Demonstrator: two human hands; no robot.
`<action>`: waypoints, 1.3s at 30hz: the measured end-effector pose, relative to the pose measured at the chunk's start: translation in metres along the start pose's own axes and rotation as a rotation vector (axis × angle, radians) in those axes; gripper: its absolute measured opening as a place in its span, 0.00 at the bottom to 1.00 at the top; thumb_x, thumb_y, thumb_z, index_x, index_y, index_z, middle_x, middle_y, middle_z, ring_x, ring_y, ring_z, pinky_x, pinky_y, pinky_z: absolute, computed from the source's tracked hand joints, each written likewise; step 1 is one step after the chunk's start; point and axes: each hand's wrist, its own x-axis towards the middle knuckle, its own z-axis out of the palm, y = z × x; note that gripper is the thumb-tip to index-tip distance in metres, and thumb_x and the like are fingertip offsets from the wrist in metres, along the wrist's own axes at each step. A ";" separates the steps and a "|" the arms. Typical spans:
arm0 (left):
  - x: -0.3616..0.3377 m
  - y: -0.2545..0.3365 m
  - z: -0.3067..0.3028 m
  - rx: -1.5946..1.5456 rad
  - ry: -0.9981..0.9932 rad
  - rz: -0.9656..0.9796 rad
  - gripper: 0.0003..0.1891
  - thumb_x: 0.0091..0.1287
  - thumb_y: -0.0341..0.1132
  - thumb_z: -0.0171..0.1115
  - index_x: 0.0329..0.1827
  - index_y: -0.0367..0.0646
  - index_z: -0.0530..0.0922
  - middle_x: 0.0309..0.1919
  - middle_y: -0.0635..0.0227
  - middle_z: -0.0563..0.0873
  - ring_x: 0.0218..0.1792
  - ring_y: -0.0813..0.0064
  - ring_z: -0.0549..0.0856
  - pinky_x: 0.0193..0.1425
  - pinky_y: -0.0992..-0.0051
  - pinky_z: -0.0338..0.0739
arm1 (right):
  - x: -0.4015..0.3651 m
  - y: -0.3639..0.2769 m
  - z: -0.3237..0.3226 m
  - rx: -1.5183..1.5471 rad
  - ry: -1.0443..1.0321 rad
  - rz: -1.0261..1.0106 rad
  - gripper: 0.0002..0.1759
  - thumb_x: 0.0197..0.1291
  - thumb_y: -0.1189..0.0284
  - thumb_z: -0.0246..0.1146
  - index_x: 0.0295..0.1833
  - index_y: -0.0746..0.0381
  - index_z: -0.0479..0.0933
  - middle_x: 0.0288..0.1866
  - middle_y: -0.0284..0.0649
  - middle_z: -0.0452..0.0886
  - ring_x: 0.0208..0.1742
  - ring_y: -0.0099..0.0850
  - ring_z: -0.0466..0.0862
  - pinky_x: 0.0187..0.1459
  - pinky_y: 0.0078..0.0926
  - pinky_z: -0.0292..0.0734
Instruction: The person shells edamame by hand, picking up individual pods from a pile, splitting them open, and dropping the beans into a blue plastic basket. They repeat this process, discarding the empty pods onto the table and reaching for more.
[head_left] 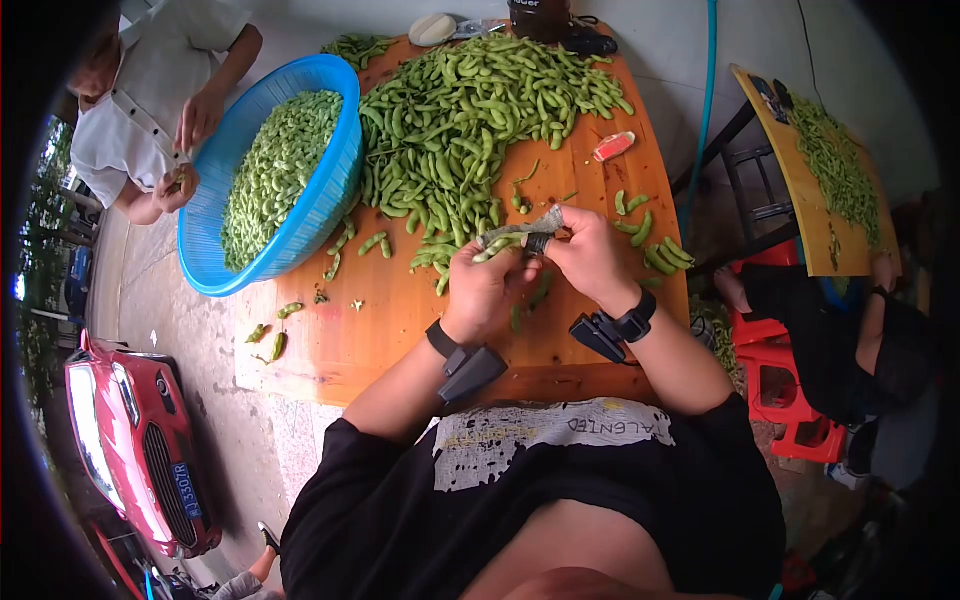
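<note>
Both of my hands meet over the near part of the wooden table. My left hand (482, 292) is closed on a green soybean pod (498, 246). Against the same pod, the fingers of my right hand (597, 258) are pinched together. A grey covering (525, 228) and a black band (537, 243) show at the right fingertips and look like finger wraps. Just beyond my hands spreads a large heap of soybean pods (470, 120). Loose pods (668, 256) lie to the right of my right hand.
A blue basket (345, 165) of shelled beans stands at the left, with another person's hands (185, 160) beside it. A red-and-white packet (614, 146) lies on the table (400, 340). At right are a second table (815, 245), a person and red stools (770, 385). A red car (130, 440) is outside.
</note>
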 end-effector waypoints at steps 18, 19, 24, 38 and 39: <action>0.024 0.042 -0.043 -0.248 0.134 0.042 0.11 0.73 0.34 0.52 0.51 0.37 0.76 0.38 0.65 0.82 0.38 0.73 0.80 0.42 0.76 0.78 | 0.015 -0.052 -0.021 -0.870 -0.039 -0.328 0.13 0.53 0.80 0.61 0.46 0.65 0.78 0.33 0.50 0.83 0.34 0.49 0.84 0.38 0.41 0.79; 0.023 0.046 -0.044 -0.288 0.117 0.052 0.11 0.74 0.36 0.53 0.51 0.37 0.76 0.37 0.66 0.82 0.39 0.72 0.80 0.45 0.73 0.79 | 0.023 -0.038 -0.004 -0.890 -0.066 -0.266 0.14 0.53 0.79 0.61 0.48 0.65 0.78 0.32 0.51 0.82 0.34 0.50 0.83 0.36 0.43 0.79; 0.017 0.054 -0.026 -0.282 0.179 0.119 0.12 0.75 0.39 0.53 0.49 0.39 0.76 0.37 0.65 0.81 0.39 0.70 0.80 0.48 0.70 0.80 | 0.054 -0.011 0.045 -1.119 -0.095 -0.159 0.13 0.56 0.80 0.53 0.48 0.67 0.73 0.29 0.54 0.82 0.33 0.54 0.83 0.36 0.52 0.78; 0.023 0.043 -0.032 0.222 0.146 0.174 0.15 0.72 0.38 0.62 0.26 0.47 0.71 0.18 0.79 0.71 0.15 0.87 0.66 0.18 0.82 0.56 | 0.048 -0.005 0.030 -1.168 -0.217 -0.254 0.19 0.48 0.80 0.63 0.48 0.63 0.69 0.29 0.51 0.82 0.33 0.52 0.83 0.34 0.48 0.77; 0.024 0.042 -0.033 0.226 0.142 0.180 0.15 0.72 0.38 0.62 0.26 0.47 0.71 0.18 0.79 0.71 0.15 0.87 0.66 0.18 0.82 0.56 | 0.050 -0.005 0.028 -1.167 -0.210 -0.260 0.19 0.48 0.80 0.63 0.48 0.63 0.69 0.29 0.51 0.82 0.33 0.52 0.83 0.34 0.48 0.77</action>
